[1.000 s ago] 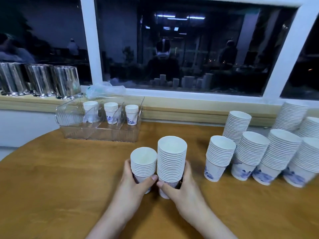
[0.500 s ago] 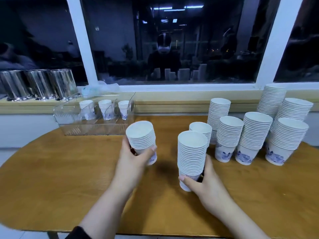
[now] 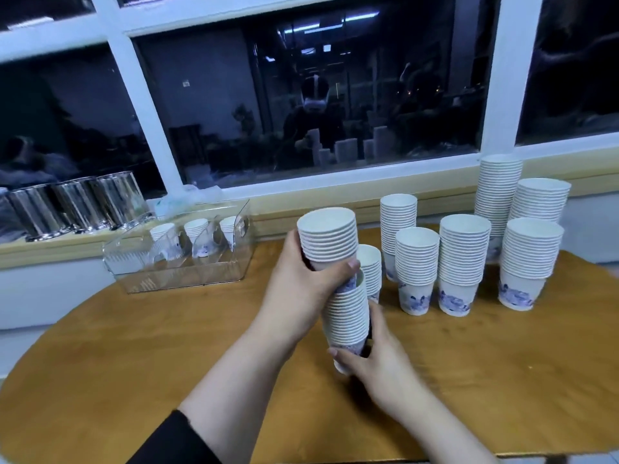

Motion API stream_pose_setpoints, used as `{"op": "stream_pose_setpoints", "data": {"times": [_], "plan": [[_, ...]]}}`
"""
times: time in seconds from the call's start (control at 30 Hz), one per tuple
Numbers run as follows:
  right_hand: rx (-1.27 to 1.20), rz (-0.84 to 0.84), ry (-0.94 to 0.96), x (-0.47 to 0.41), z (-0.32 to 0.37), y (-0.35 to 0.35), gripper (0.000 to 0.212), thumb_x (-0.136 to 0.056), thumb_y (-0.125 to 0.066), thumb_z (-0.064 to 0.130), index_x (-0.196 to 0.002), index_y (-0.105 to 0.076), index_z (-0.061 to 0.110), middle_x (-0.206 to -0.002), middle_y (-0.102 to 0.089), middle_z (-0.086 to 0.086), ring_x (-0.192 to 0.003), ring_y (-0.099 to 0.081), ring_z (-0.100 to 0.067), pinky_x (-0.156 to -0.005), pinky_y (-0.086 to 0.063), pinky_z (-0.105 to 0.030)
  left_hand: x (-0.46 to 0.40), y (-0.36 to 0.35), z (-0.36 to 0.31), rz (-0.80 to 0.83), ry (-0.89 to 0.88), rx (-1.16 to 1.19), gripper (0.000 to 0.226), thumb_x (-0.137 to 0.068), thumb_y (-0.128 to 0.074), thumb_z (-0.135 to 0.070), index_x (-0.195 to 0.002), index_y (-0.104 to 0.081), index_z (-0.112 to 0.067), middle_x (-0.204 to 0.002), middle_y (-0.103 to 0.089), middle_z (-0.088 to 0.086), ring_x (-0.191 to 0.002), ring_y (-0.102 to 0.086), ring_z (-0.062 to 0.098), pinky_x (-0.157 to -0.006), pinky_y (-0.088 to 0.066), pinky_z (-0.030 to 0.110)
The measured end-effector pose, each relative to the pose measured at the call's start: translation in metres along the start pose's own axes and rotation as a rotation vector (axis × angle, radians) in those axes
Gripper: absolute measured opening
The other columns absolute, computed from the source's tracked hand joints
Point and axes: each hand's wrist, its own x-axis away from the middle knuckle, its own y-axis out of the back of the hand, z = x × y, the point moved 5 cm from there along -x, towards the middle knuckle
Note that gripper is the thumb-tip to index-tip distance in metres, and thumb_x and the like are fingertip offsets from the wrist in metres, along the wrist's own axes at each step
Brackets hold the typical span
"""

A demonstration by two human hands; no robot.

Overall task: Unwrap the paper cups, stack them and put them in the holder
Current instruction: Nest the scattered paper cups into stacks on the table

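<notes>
Three steel canisters point(image 3: 77, 204) on sill left, crumpled plastic wrap point(image 3: 187, 199) beside, wood table point(image 3: 502, 380).

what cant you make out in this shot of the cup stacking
All in the head view:
- Bottom of the upper stack: hidden by the left hand and the lower stack.
- Base of the lower stack: covered by the right hand.
- Cups in the clear holder: too small and glare-blurred to count.
- Small stack behind: partly hidden by the held cups.
</notes>
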Motion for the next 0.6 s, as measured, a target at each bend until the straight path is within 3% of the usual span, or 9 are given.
{"op": "stream_pose_setpoints", "data": {"times": [0.13,0.23,0.4,0.53,0.6], "plan": [[0.003,-0.014,0.024,-0.002,0.001,0.003,0.079,-0.068,-0.080,0.039,-0.128,-0.032,0.059,-0.125,-0.055,0.031,-0.116,-0.053,0.009,-0.097,-0.044,-0.020,0.020,-0.009,0.029,0.046,0.103,0.024,0.081,-0.063,-0.087,-0.043,-0.133,-0.049,-0.031,-0.124,-0.067,-0.019,-0.115,-0.062,-0.002,-0.103,-0.051,0.035],[-0.013,-0.018,0.049,-0.005,0.004,0.006,0.076,-0.066,-0.079,0.034,-0.120,-0.037,0.067,-0.123,-0.053,0.040,-0.116,-0.049,0.015,-0.092,-0.038,-0.005,0.032,-0.015,0.055,0.103,0.158,0.062,0.092,-0.061,-0.088,-0.045,-0.140,-0.043,-0.029,-0.129,-0.065,-0.019,-0.121,-0.059,0.001,-0.104,-0.048,0.033],[-0.005,0.012,0.081,-0.008,0.006,0.005,0.072,-0.073,-0.081,0.021,-0.122,-0.043,0.057,-0.124,-0.049,0.043,-0.115,-0.048,0.019,-0.089,-0.036,-0.001,0.041,-0.015,0.093,0.096,0.180,0.032,0.065,-0.076,-0.081,-0.030,-0.134,-0.051,-0.024,-0.130,-0.066,-0.011,-0.123,-0.060,0.008,-0.104,-0.048,0.034],[0.011,0.070,0.090,-0.010,0.010,-0.004,0.079,-0.076,-0.082,0.016,-0.126,-0.038,0.059,-0.123,-0.046,0.051,-0.115,-0.043,0.026,-0.087,-0.031,0.004,0.043,-0.003,0.103,0.070,0.183,0.082,0.055,-0.082,-0.077,-0.018,-0.132,-0.053,-0.019,-0.127,-0.069,-0.005,-0.120,-0.063,0.012,-0.088,-0.053,0.021],[0.002,0.088,0.072,-0.012,0.011,-0.011,0.079,-0.076,-0.081,0.019,-0.132,-0.038,0.054,-0.125,-0.051,0.044,-0.115,-0.044,0.025,-0.087,-0.032,0.004,0.041,0.005,0.107,0.053,0.176,0.082,0.053,-0.084,-0.076,-0.016,-0.132,-0.052,-0.019,-0.127,-0.068,-0.005,-0.119,-0.063,0.014,-0.084,-0.054,0.020]]}}
